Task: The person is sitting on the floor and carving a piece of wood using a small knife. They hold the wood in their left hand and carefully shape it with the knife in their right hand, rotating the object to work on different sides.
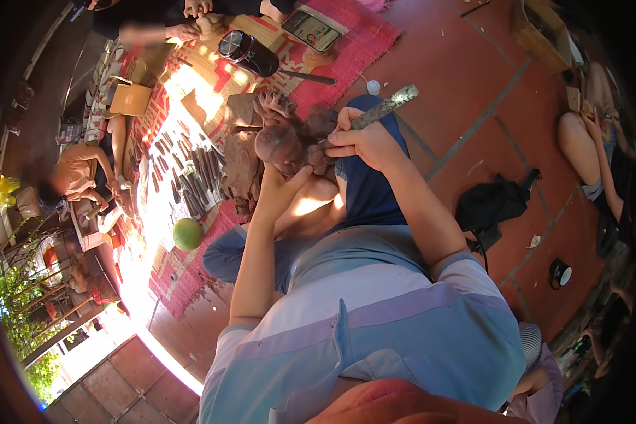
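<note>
A brown wooden carving (281,150) with a rounded, head-like form sits in front of my crossed legs. My left hand (284,189) is wrapped around its near lower side, thumb pressed against the wood. In my right hand (366,143) is a carving chisel (387,106) with a flat, mottled grey-green handle, pinched low near the blade. The handle slants up and to the right. Its lower end is at the right side of the carving; whether the edge touches the wood is too small to tell. Rough root-like wood (242,166) stands against the carving's left and far sides.
Many carving tools (187,169) lie on the patterned mat to the left, beside a green ball-like fruit (188,234). Beyond are a dark thermos (249,54) and a phone (311,32). A black bag (497,203) rests on the tiles at right. Other people sit around.
</note>
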Action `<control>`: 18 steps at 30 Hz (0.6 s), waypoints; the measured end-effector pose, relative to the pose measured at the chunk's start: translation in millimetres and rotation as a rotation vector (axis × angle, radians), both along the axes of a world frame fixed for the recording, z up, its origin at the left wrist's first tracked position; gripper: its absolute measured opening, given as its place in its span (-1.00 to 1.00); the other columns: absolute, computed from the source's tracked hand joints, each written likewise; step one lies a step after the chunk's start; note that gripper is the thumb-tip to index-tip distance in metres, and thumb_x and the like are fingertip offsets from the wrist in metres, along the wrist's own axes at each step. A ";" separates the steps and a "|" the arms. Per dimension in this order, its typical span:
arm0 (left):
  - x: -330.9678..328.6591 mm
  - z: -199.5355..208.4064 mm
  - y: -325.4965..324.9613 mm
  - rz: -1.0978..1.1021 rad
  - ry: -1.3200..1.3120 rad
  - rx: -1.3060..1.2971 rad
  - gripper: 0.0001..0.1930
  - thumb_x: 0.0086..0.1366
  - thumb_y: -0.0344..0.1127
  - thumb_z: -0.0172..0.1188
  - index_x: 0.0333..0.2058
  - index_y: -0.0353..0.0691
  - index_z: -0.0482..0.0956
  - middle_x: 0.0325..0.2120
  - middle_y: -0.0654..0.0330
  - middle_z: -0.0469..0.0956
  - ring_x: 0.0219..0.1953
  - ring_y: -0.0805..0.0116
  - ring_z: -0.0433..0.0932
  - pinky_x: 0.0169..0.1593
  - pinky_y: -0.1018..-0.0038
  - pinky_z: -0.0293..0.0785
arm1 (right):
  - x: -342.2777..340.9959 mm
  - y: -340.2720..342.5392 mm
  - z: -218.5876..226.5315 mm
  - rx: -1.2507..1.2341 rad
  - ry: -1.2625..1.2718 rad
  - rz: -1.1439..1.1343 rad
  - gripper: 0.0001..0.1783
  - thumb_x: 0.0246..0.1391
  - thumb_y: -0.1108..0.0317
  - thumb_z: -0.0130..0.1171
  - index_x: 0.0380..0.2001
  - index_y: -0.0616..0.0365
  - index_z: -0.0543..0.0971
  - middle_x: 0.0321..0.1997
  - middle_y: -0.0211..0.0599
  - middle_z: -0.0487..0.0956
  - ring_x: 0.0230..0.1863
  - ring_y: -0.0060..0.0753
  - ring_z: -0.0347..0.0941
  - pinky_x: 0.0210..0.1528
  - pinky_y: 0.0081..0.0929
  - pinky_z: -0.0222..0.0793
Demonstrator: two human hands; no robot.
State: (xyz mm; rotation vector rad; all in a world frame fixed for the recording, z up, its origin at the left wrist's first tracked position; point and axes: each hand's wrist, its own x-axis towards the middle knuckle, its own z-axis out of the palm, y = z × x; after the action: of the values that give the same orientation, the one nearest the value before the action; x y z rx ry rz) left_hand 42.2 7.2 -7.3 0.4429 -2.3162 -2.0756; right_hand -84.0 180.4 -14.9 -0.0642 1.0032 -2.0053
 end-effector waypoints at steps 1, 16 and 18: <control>-0.4 1.4 1.7 0.010 0.004 -0.007 -0.37 0.11 -0.50 0.22 0.11 -0.32 0.10 0.00 0.12 0.31 0.06 0.35 0.32 0.09 0.44 0.29 | 1.2 -0.1 3.0 0.000 0.033 -0.004 -0.71 -0.07 0.53 0.23 -0.55 0.04 0.27 -0.47 -0.50 0.38 -0.39 -0.62 0.44 -0.28 -0.57 0.51; -0.7 -9.1 -10.8 -0.107 0.131 -0.167 -0.18 0.09 -0.46 0.20 0.21 -0.30 -0.17 0.12 0.06 0.13 0.20 0.28 0.13 0.21 0.40 0.14 | -7.7 -2.9 -10.2 -0.017 -0.131 0.097 -0.73 -0.09 0.54 0.22 -0.54 -0.02 0.32 -0.48 -0.49 0.44 -0.38 -0.44 0.49 -0.20 -0.27 0.51; 1.0 -7.9 -9.7 -0.093 0.116 -0.151 -0.18 0.10 -0.46 0.19 0.21 -0.29 -0.19 0.13 0.06 0.11 0.21 0.28 0.11 0.21 0.40 0.12 | -9.6 -3.3 -11.1 -0.028 -0.151 0.135 -0.74 -0.09 0.54 0.21 -0.54 -0.02 0.33 -0.47 -0.48 0.46 -0.37 -0.41 0.50 -0.19 -0.25 0.51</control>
State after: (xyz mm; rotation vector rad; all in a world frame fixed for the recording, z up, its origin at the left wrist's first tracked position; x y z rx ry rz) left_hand 43.2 -2.6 -15.2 0.2096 -2.4453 -1.8881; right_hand -93.6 177.1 -26.0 0.0042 0.8525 -1.8720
